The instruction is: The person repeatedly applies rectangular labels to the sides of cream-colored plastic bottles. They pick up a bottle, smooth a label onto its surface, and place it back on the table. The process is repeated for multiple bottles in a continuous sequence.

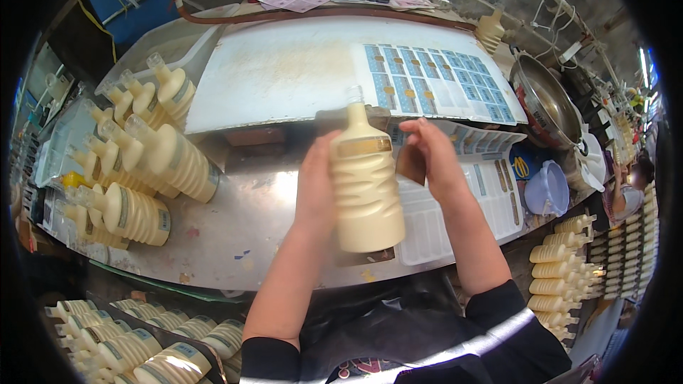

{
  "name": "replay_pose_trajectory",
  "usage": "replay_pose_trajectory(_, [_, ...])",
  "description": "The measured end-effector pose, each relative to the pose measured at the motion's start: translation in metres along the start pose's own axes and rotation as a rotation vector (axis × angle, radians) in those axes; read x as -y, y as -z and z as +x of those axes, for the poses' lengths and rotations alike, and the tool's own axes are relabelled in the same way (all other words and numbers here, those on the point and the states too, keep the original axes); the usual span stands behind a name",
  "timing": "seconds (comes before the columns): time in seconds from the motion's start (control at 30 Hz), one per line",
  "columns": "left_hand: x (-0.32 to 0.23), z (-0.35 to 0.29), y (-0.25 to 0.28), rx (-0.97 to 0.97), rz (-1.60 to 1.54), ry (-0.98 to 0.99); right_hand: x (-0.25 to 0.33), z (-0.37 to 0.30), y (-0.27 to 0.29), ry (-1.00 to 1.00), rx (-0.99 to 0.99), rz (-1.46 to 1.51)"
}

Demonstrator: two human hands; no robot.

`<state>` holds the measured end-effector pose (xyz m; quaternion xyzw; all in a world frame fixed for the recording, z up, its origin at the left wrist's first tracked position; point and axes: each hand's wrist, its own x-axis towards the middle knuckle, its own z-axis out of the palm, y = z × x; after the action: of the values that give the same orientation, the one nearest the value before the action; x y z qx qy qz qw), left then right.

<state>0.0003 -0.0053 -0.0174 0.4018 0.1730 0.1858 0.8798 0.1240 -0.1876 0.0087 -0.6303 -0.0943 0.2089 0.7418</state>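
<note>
My left hand (315,178) is closed round the left side of a cream-coloured bottle (366,220) with a clear neck and wavy ridges. The bottle stands upright in front of me, with a gold-brown label band (364,146) round its shoulder. Just to its right is my right hand (434,153), raised and apart from the bottle, its fingers loosely bent and spread. A brown patch shows under that hand; I cannot make out what it is. Beyond the bottle, sheets of blue and brown labels (420,75) lie on a white board (284,64).
Several filled bottles (135,142) stand at the left of the metal table (263,199). Compartmented white trays (427,231) sit at the right, near a lilac bucket (546,188) and a large metal pan (544,99). More bottles stand in crates (153,341) below left and in rows (558,270) below right.
</note>
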Motion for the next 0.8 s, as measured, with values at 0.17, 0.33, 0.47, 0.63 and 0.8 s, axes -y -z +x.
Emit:
replay_pose_trajectory(0.17, [-0.004,-0.008,-0.004,-0.048,-0.028,0.055,0.024,-0.032,-0.052,0.902,-0.135,-0.777])
replay_pose_trajectory(0.33, [0.005,-0.002,0.008,-0.084,-0.245,0.119,0.020,-0.058,-0.095,1.347,0.263,-1.185])
replay_pose_trajectory(0.47, [0.007,-0.005,0.015,0.006,-0.481,0.193,0.024,-0.057,-0.116,1.258,0.183,-1.308])
replay_pose_trajectory(0.63, [0.004,-0.010,0.012,0.037,-0.526,0.225,0.016,-0.054,-0.121,0.921,0.312,-1.335])
replay_pose_trajectory(0.8, [-0.015,-0.015,-0.012,-0.070,-0.215,0.146,0.047,-0.016,-0.115,0.576,-0.034,-0.596])
